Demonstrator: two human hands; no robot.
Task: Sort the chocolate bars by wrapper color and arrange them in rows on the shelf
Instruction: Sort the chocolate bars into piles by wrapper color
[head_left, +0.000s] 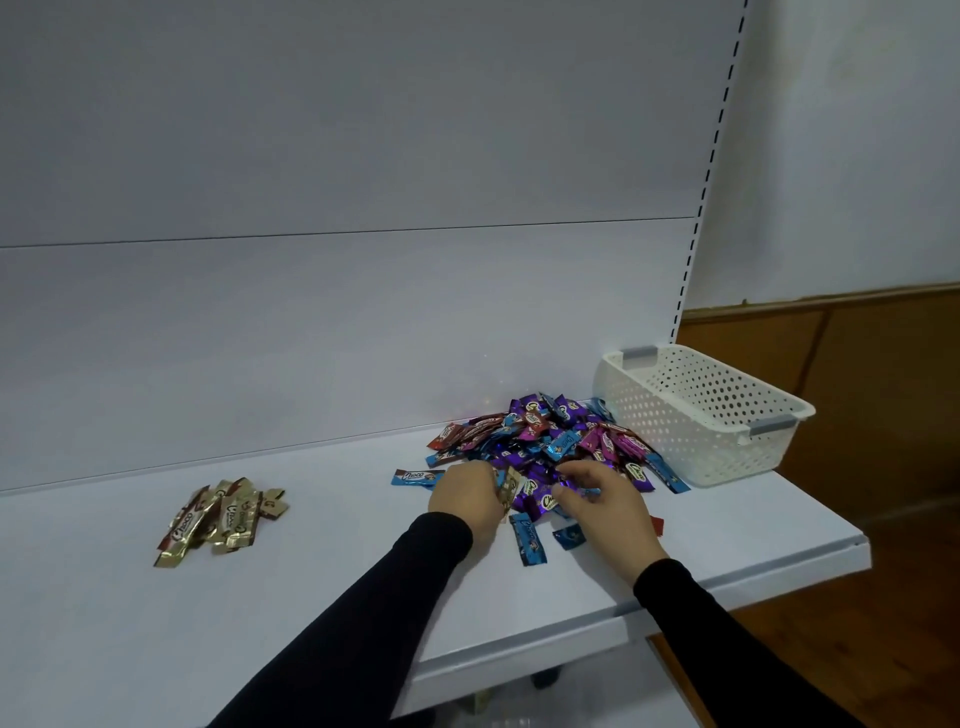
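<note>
A mixed heap of chocolate bars (550, 441) in purple, blue, pink and brown wrappers lies on the white shelf (322, 561), right of centre. A separate small pile of gold-wrapped bars (221, 517) sits at the left. My left hand (467, 499) is at the heap's near edge and holds gold-wrapped bars (509, 488) in curled fingers. My right hand (602, 501) reaches into the heap's front, its fingers bent over purple and blue bars; what it grips is hidden. A loose blue bar (527, 538) lies between my hands.
A white perforated plastic basket (701, 410) stands at the shelf's right end, beside the heap. The shelf's back panel rises behind. Past the right edge are a wooden floor and wall panelling. Another blue bar (415, 476) lies just left of my left hand.
</note>
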